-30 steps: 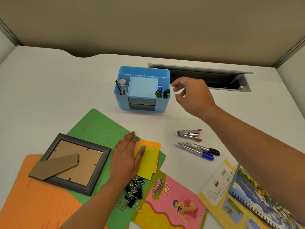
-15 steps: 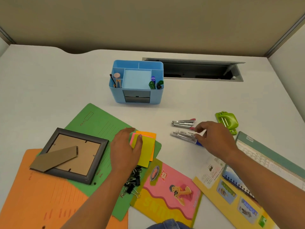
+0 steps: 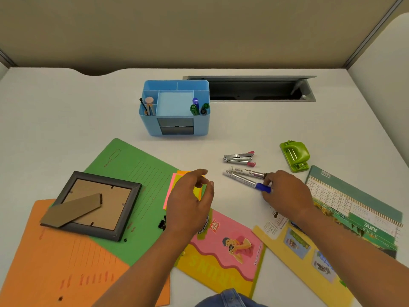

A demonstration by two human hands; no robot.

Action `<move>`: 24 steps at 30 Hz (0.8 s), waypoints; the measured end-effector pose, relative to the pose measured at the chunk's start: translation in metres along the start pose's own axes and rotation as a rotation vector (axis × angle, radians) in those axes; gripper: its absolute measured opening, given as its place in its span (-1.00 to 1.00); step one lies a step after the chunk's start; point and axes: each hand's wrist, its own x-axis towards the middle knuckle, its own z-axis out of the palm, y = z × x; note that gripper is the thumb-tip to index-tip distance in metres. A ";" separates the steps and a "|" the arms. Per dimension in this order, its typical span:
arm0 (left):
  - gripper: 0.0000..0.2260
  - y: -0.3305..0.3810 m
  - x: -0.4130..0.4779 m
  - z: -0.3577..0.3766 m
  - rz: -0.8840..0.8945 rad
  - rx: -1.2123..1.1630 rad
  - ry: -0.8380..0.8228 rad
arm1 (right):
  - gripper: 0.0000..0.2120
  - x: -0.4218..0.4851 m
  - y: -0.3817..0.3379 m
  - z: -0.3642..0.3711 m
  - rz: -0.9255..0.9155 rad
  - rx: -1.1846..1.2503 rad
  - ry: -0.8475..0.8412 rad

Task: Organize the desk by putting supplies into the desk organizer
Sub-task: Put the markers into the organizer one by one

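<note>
The blue desk organizer (image 3: 174,127) stands at mid-desk, with markers (image 3: 198,107) in its right slot and pencils (image 3: 148,105) in its left. Two silver markers lie side by side on the desk, one blue-capped (image 3: 243,182) and one black-capped (image 3: 246,172). My right hand (image 3: 285,192) pinches their cap ends between fingers and thumb. My left hand (image 3: 190,198) hovers with loosely curled fingers over the stack of sticky notes (image 3: 173,185) and holds nothing. A small silver stapler (image 3: 239,157) lies just beyond the markers.
A green hole punch (image 3: 294,155) sits right of the stapler. A picture frame (image 3: 95,204) lies face down on green (image 3: 132,171) and orange (image 3: 55,262) folders. Binder clips (image 3: 162,223), a pink booklet (image 3: 221,251), a yellow folder (image 3: 309,262) and a calendar (image 3: 354,207) crowd the front. A cable slot (image 3: 254,89) opens behind the organizer.
My right hand came down from beside the organizer to the two markers and closed on their caps. My left hand lifted off the sticky notes.
</note>
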 end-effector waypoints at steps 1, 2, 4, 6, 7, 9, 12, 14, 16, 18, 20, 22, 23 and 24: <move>-0.76 0.003 0.000 0.000 0.008 0.004 -0.004 | -0.79 -0.001 -0.001 0.000 0.001 0.001 -0.004; -0.76 0.006 0.000 0.001 0.015 0.007 -0.012 | -0.79 -0.003 -0.002 0.000 0.001 0.000 -0.011; -0.76 0.010 0.001 0.001 0.035 0.015 -0.036 | -0.80 -0.004 -0.004 -0.001 -0.001 -0.006 -0.020; -0.77 0.015 0.002 0.000 0.057 0.029 -0.068 | -0.79 -0.006 -0.007 -0.004 0.003 0.012 -0.014; -0.78 0.017 0.003 0.000 0.072 0.032 -0.081 | -0.79 -0.008 -0.008 -0.006 0.004 0.042 -0.006; -0.79 0.020 0.005 0.000 0.116 0.041 -0.103 | -0.78 -0.014 -0.014 -0.013 0.004 0.144 0.026; -0.79 0.027 0.014 -0.002 0.255 0.131 -0.180 | -0.81 -0.024 -0.027 -0.030 0.012 0.335 0.070; -0.73 0.035 0.022 -0.004 0.346 0.227 -0.299 | -0.83 -0.031 -0.037 -0.041 0.024 0.458 0.069; -0.68 0.043 0.028 -0.003 0.431 0.326 -0.397 | -0.86 -0.037 -0.047 -0.050 0.027 0.567 0.071; -0.68 0.050 0.032 -0.004 0.517 0.385 -0.423 | -0.88 -0.041 -0.054 -0.059 0.013 0.634 0.078; -0.77 0.054 0.036 -0.004 0.594 0.421 -0.391 | -0.89 -0.042 -0.060 -0.067 -0.008 0.670 0.072; -0.87 0.057 0.039 -0.003 0.662 0.442 -0.343 | -0.89 -0.041 -0.064 -0.072 -0.032 0.698 0.075; -0.90 0.058 0.041 -0.003 0.688 0.450 -0.324 | -0.90 -0.041 -0.066 -0.075 -0.047 0.712 0.080; -0.91 0.059 0.044 -0.003 0.706 0.454 -0.313 | -0.90 -0.040 -0.067 -0.077 -0.062 0.738 0.087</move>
